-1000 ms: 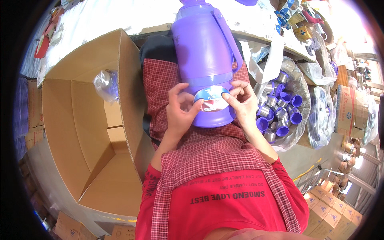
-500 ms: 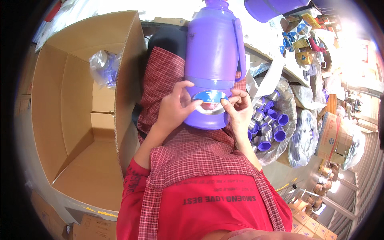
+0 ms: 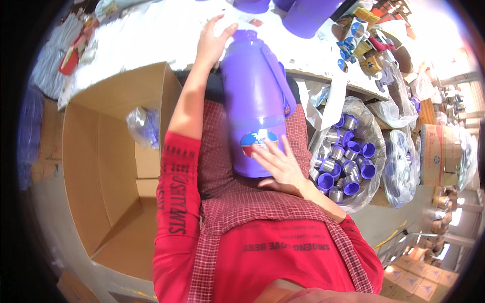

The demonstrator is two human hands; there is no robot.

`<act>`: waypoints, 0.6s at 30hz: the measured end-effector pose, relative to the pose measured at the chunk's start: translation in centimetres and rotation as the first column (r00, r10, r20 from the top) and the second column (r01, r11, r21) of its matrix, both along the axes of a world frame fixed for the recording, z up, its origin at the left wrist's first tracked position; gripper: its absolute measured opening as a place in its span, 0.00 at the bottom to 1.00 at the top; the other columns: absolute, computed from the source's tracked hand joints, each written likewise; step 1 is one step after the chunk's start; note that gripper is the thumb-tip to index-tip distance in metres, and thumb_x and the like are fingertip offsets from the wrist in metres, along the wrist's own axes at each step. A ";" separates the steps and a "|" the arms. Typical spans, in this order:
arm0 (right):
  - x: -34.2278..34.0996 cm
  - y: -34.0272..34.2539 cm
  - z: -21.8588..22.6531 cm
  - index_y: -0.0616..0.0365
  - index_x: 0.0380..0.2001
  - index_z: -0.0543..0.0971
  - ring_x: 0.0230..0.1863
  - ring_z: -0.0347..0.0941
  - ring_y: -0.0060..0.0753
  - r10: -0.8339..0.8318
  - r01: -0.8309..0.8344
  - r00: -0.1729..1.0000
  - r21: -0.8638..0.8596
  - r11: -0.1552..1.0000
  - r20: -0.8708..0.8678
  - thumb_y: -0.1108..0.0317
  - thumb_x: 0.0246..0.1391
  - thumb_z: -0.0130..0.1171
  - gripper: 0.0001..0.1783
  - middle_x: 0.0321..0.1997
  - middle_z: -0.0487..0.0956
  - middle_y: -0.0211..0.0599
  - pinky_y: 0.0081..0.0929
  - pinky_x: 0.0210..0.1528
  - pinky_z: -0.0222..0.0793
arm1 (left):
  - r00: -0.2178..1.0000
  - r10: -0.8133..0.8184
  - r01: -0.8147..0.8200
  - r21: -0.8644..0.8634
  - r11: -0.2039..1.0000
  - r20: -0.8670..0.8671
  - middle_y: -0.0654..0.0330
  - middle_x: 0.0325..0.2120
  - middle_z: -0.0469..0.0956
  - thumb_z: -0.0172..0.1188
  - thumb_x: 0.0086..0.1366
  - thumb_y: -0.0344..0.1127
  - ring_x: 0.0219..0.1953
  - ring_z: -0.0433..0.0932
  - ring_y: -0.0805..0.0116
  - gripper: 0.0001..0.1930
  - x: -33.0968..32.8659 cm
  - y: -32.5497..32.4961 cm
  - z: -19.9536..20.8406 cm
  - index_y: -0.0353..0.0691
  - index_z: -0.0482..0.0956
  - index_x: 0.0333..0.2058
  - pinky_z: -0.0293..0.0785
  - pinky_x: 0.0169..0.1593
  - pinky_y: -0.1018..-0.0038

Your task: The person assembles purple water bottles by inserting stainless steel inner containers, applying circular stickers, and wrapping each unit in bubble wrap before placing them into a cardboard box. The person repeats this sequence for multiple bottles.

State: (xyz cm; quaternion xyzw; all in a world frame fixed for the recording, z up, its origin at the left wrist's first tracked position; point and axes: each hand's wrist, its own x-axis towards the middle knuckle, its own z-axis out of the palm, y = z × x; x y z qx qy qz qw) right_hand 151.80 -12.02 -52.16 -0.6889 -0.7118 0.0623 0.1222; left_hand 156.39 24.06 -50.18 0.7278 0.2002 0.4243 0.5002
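A purple thermos flask (image 3: 251,93) lies along my lap, its neck against the table edge and its base toward me. Its side handle (image 3: 279,76) is on the right. Near the base, an oval blue, white and red sticker (image 3: 247,142) is on the body, partly covered by my right hand (image 3: 284,169). That hand lies flat over the sticker with its fingers spread. My left hand (image 3: 212,43) reaches to the flask's neck (image 3: 245,35), thumb and fingers apart, nothing held. Whether its thumb touches the neck, I cannot tell.
On my left stands an open cardboard box (image 3: 96,166) with a plastic-wrapped piece (image 3: 143,126) in it. A plastic-lined container (image 3: 376,136) at right holds several purple-and-silver cups (image 3: 352,150). More purple flasks (image 3: 308,17) stand on the white table (image 3: 146,38). A sticker strip (image 3: 335,103) hangs off its edge.
My left hand has left the sticker and moved up to the flask's neck. My right hand has gone from pinching the sticker's edge to lying flat across it. The view has shifted.
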 end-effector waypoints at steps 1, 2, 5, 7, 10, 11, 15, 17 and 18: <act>0.0 -0.7 -0.4 0.61 0.62 0.64 0.68 0.58 0.44 -0.193 0.213 0.973 0.164 0.963 -0.129 0.61 0.49 0.64 0.38 0.66 0.62 0.51 0.46 0.69 0.51 | 0.993 -0.076 0.073 -0.045 0.996 -0.087 0.51 0.45 0.78 0.65 0.58 0.42 0.43 0.79 0.59 0.23 1.7 0.8 -0.2 0.34 0.76 0.48 0.72 0.47 0.70; 0.2 -1.7 -0.5 0.61 0.61 0.65 0.66 0.61 0.44 -0.344 0.411 0.899 0.249 0.877 -0.272 0.62 0.49 0.64 0.36 0.65 0.63 0.51 0.44 0.67 0.54 | 0.981 -0.107 0.105 -0.017 0.994 -0.164 0.51 0.43 0.79 0.66 0.58 0.42 0.42 0.79 0.61 0.22 2.7 1.5 -0.7 0.34 0.78 0.46 0.71 0.47 0.71; 0.4 -4.3 -0.9 0.64 0.54 0.71 0.51 0.74 0.41 -0.717 0.779 0.358 -0.232 0.582 -0.598 0.65 0.52 0.63 0.28 0.57 0.70 0.48 0.33 0.56 0.68 | 0.933 -0.172 0.176 -0.015 0.984 -0.315 0.53 0.36 0.81 0.67 0.57 0.42 0.38 0.78 0.65 0.18 3.6 2.3 -1.9 0.33 0.81 0.40 0.71 0.45 0.73; 0.4 -5.2 -1.5 0.64 0.51 0.73 0.47 0.74 0.33 -0.649 0.626 -0.033 -0.522 0.580 -0.760 0.64 0.59 0.58 0.20 0.52 0.73 0.43 0.28 0.52 0.68 | 0.979 -0.132 0.124 -0.059 0.990 -0.155 0.56 0.32 0.82 0.67 0.56 0.41 0.37 0.77 0.69 0.16 2.4 2.1 -1.7 0.33 0.83 0.36 0.70 0.43 0.75; 1.5 -5.0 -2.6 0.63 0.60 0.65 0.59 0.66 0.33 -0.244 0.653 -0.257 -0.354 0.669 -0.935 0.62 0.57 0.60 0.31 0.57 0.71 0.41 0.30 0.60 0.61 | 0.999 -0.023 0.018 -0.136 0.991 -0.034 0.59 0.31 0.81 0.66 0.58 0.37 0.36 0.75 0.73 0.13 -0.7 1.6 1.3 0.32 0.82 0.36 0.70 0.42 0.77; 2.4 -4.2 -2.8 0.62 0.62 0.62 0.60 0.65 0.36 -0.100 0.654 -0.348 -0.318 0.686 -0.932 0.60 0.56 0.61 0.34 0.59 0.70 0.42 0.32 0.60 0.62 | 0.999 0.016 -0.007 -0.179 0.984 0.045 0.60 0.30 0.80 0.65 0.59 0.35 0.36 0.75 0.73 0.11 -2.1 1.5 2.8 0.32 0.82 0.35 0.70 0.42 0.78; 9.6 0.7 -0.7 0.63 0.64 0.57 0.61 0.66 0.39 0.326 0.855 0.005 0.173 0.489 -0.945 0.61 0.57 0.57 0.36 0.65 0.63 0.47 0.35 0.63 0.62 | 0.839 0.357 -0.138 -0.474 0.870 0.410 0.57 0.35 0.76 0.58 0.66 0.35 0.37 0.75 0.69 0.12 -8.6 0.6 7.7 0.31 0.75 0.41 0.73 0.42 0.73; 13.7 4.3 1.5 0.65 0.65 0.56 0.60 0.65 0.38 0.080 0.861 -0.082 -0.030 0.508 -0.993 0.54 0.59 0.55 0.38 0.63 0.66 0.50 0.33 0.61 0.59 | 0.809 0.365 -0.216 -0.345 0.914 0.461 0.55 0.39 0.75 0.53 0.69 0.35 0.40 0.74 0.67 0.12 -10.6 -2.2 7.1 0.29 0.72 0.42 0.73 0.42 0.73; 15.4 6.0 2.4 0.66 0.64 0.59 0.60 0.64 0.37 0.102 0.864 0.057 0.100 0.493 -0.993 0.52 0.58 0.56 0.38 0.61 0.67 0.49 0.30 0.62 0.57 | 0.835 0.375 -0.242 -0.343 0.908 0.403 0.60 0.34 0.73 0.53 0.69 0.35 0.35 0.72 0.70 0.10 -11.4 -4.3 5.9 0.33 0.73 0.39 0.70 0.39 0.75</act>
